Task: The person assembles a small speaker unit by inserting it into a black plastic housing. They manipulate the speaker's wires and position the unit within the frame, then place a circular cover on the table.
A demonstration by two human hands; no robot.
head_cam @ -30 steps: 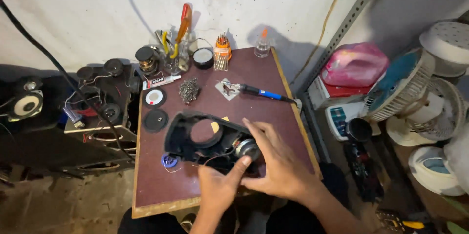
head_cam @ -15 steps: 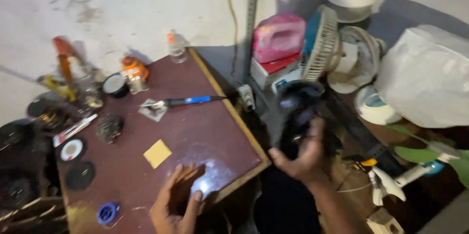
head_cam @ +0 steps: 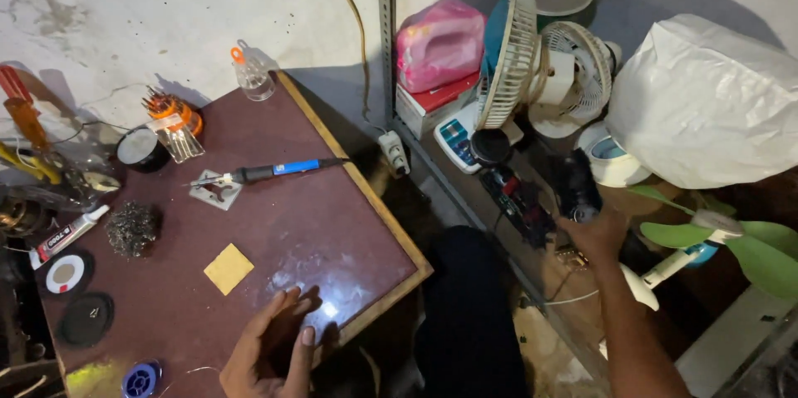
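While the right hand (head_cam: 597, 236) is stretched to the cluttered shelf (head_cam: 532, 257), closed on a dark part (head_cam: 575, 186) beside the fans (head_cam: 540, 74), that part is already off the brown table (head_cam: 332, 223). The left hand (head_cam: 270, 348) is laid open and empty near a yellow pad (head_cam: 229, 268).

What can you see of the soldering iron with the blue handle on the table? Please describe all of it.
The soldering iron is slim, with a blue grip, a black collar and a thin metal tip. It lies almost level across the far half of the dark red table, tip to the left, resting on a small square metal stand. Its rear end reaches the table's wooden edge. No hand touches it.
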